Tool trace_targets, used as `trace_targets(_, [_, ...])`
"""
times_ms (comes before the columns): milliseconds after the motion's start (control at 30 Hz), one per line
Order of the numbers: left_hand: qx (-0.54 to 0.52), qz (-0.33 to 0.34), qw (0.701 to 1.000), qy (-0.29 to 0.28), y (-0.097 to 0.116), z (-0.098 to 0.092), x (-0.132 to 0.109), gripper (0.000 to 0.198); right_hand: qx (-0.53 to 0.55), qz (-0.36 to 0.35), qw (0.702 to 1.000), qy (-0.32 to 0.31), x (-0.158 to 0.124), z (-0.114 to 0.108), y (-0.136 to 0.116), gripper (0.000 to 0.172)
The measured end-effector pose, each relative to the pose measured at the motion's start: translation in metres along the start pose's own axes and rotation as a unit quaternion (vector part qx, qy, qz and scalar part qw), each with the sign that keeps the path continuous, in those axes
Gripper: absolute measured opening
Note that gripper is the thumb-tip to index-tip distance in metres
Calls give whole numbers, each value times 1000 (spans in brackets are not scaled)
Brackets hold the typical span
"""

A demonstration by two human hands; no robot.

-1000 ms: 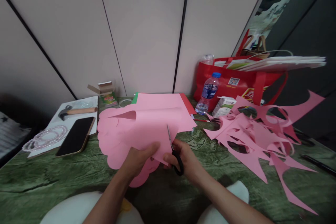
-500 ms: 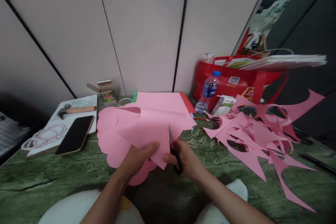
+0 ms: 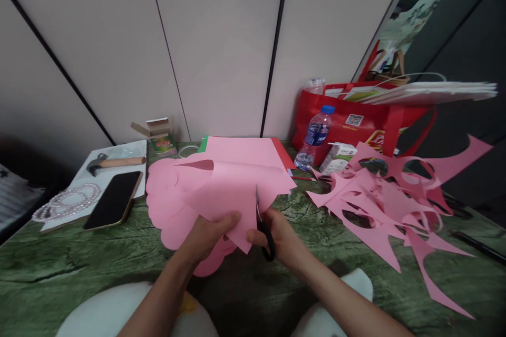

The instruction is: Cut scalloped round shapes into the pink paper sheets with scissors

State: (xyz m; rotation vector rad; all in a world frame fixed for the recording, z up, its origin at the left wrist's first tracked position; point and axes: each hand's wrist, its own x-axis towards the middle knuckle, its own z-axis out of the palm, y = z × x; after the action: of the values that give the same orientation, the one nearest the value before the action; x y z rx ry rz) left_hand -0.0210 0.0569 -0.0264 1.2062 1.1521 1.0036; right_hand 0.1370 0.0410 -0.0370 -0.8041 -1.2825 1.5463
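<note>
A curled sheet of pink paper (image 3: pixel 237 189) is held over the table, gripped at its near edge by my left hand (image 3: pixel 215 234) with the thumb on top. My right hand (image 3: pixel 279 234) is closed round the black handles of a pair of scissors (image 3: pixel 268 242). Their blades point away from me and lie at a slit in the sheet's right part. Beneath and left of the sheet spreads a pile of rounded pink paper cut-outs (image 3: pixel 164 205). Behind it lies a stack of coloured paper (image 3: pixel 241 145), pink on top, with green and red edges showing.
Pink paper scraps (image 3: pixel 379 205) heap on the right, before a water bottle (image 3: pixel 316 134), a small carton (image 3: pixel 338 158) and a red bag (image 3: pixel 356 116). On the left are a phone (image 3: pixel 114 200), a hammer (image 3: pixel 114 162), a bead string (image 3: pixel 67 202) and an opened small box (image 3: pixel 161 137).
The view has shifted very slightly. Both hands, the scissors and the pink sheet keep nearly the same positions.
</note>
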Motion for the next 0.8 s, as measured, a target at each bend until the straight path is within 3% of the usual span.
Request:
trace_targets(467, [13, 1, 1000, 5, 0, 0, 0, 35, -26, 9, 999, 25, 0, 0, 0, 49])
trace_targets(800, [-37, -10, 999, 9, -3, 0, 1, 38, 0, 1, 1000, 12, 1, 0, 2, 41])
